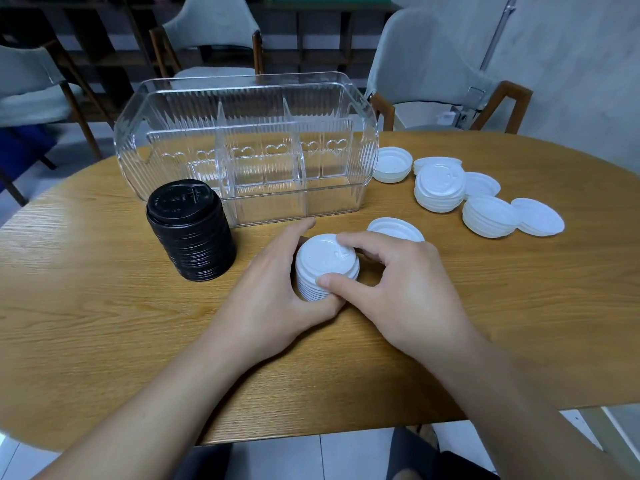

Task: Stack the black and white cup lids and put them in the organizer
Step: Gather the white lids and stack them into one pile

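White lid stack [325,268] stands on the wooden surface [104,323], gripped from both sides: left hand [277,289] curled round its left wall, right hand [401,282] pinching the top lid's rim with thumb and fingers. Black lid stack [190,233] stands upright just left, touching the clear organizer [246,143], whose ribbed compartments hold no lids. Loose white lids [440,188] lie scattered and part-stacked to the right of the organizer.

Far side of the white lid stack [325,268] behind the right hand [408,289].
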`<state>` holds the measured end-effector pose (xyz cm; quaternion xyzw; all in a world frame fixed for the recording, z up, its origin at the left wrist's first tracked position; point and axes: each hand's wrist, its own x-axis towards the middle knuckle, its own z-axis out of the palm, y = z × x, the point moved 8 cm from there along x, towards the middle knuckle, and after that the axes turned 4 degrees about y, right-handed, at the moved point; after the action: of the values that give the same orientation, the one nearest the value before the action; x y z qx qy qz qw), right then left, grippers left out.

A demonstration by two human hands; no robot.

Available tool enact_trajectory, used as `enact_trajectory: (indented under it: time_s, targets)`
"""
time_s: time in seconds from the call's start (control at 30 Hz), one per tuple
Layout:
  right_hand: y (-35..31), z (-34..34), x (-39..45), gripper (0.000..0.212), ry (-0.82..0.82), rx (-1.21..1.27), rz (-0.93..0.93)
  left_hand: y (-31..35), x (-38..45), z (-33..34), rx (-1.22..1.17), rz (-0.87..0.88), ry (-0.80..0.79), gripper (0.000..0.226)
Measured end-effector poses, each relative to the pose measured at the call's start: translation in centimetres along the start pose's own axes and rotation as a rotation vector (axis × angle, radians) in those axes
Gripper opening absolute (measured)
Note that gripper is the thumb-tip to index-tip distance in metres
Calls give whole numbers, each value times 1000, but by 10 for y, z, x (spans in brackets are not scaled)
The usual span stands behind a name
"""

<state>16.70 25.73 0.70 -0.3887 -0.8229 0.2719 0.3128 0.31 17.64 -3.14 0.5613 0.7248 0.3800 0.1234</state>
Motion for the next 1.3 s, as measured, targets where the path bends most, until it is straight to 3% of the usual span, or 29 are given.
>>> enact_trajectory:
  time_s: [0.13, 0.2, 0.33, 0.53, 0.73, 1.07, 1.3]
  targets:
    - [-6, 1, -4, 53, -41, 11, -50, 1, 1, -1, 9, 27, 7, 95]
    - [-6, -12, -2, 52, 24, -10, -87, 1, 2, -1, 10, 43, 7, 90]
    - [5, -41, 8, 28, 185, -67, -102, -1, 1, -2, 31, 38, 20, 92]
    - [37, -28, 15, 41, 80, -378, -33, -1, 1, -3, 43, 48, 26, 96]
    - [36, -16, 15, 2, 113, -514, -107, 0, 1, -3, 0, 46, 27, 99]
    - [30, -17, 14, 23, 135, -459, -78, 1, 2, -6, -35, 47, 58, 84]
    - [33, -33, 13, 28, 223, -213, -51, 1, 2, -6, -56, 37, 47, 95]
